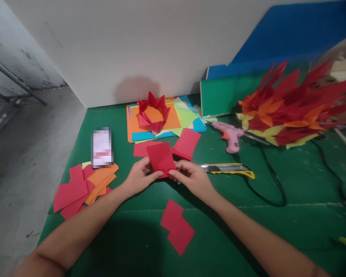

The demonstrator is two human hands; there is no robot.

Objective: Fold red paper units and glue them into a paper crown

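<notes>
A square of red paper (161, 157) is held up above the table between my two hands. My left hand (142, 173) pinches its lower left edge, thumb in front. My right hand (188, 173) grips the lower right corner the same way. Just behind lie a stack of red paper squares (187, 142) and another red piece (141, 149). Nearer to me, two red squares (181, 234) overlap on the green surface. A yellow utility knife (227, 168) rests to the right of my right hand. Farther back, a folded red paper ring (142, 120) with pointed tips sits on coloured sheets (175, 121).
Red and orange paper pieces (72, 196) and a blurred-out phone-like object (102, 148) lie at left on the green table (127, 238). A pink glue gun (233, 140) with a black cord lies right, before red, orange and yellow paper flowers (288, 111). Boards (138, 46) stand behind.
</notes>
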